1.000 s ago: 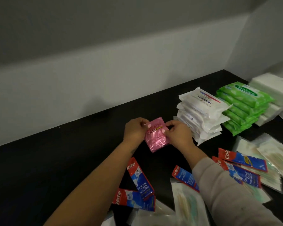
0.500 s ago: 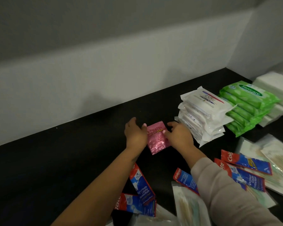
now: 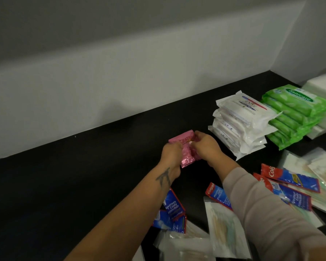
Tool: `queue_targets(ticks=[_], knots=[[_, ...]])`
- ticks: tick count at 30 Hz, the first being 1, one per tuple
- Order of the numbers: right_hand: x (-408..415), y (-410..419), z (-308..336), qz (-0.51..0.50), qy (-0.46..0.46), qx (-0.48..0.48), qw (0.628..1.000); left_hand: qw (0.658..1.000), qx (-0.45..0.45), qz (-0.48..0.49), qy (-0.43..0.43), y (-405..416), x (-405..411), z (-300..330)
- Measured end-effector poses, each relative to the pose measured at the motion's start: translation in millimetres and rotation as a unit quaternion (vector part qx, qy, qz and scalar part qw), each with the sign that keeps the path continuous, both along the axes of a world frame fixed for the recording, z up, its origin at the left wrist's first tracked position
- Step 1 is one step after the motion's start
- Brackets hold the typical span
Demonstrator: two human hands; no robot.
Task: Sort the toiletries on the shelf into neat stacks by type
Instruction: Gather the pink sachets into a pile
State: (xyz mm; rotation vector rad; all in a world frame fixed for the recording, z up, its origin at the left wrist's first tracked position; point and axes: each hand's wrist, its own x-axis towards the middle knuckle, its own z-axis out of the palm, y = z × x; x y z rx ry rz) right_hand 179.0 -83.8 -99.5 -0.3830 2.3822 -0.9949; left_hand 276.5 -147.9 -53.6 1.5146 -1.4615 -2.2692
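- Shelf (image 3: 68, 185): we logged a black surface that ran along a pale wall (image 3: 102, 87) into a corner at the right.
- White stack (image 3: 241, 121): we counted several white packs piled flat near the wall, right of the hands, the top one bearing a blue and red label.
- Green stack (image 3: 294, 113): we noted green wipe packs piled just beside the white stack, on its right and touching it.
- Tissue packs (image 3: 322, 89): we saw plain white packs at the far right edge, behind the green stack and partly hidden by it.
- Clear sachets (image 3: 226, 228): we found see-through packets lying loose along the near edge and at the right; we could not tell their contents.
- Toothpaste sachets (image 3: 290, 180): we recorded red and blue sachets scattered unstacked; two lay on the clear sachets at the right, one sat partly under the right sleeve (image 3: 262, 210), and more lay under the left forearm.
- Left hand (image 3: 170, 153): we saw its fingers curled round the left edge of the pink pack, with a bare forearm and a dark tattoo at the wrist.
- Right hand (image 3: 207, 146): we saw its fingers and thumb pinching the pink pack's right side and upper corner.
- Pink pack (image 3: 184, 143): we found this shiny pack held between both hands over the middle of the shelf, left of the white stack and apart from it; whether it touched the shelf we could not tell.
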Motion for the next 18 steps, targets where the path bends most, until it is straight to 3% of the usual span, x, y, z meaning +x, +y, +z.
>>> queue_targets(ticks=[7, 12, 18], knots=[[19.8, 13.5, 14.3, -0.033, 0.031, -0.006, 0.999, 0.998, -0.048, -0.033, 0.000, -7.1, 33.8, 15.8], [59.1, 30.4, 31.2, -0.031, 0.071, -0.077, 0.994, 0.996, -0.059, -0.058, 0.034, -25.3, 73.6, 22.8], [114.9, 43.2, 35.2, -0.043, 0.091, -0.101, 0.990, 0.971, -0.184, -0.150, 0.038, -47.2, 136.6, 25.7]])
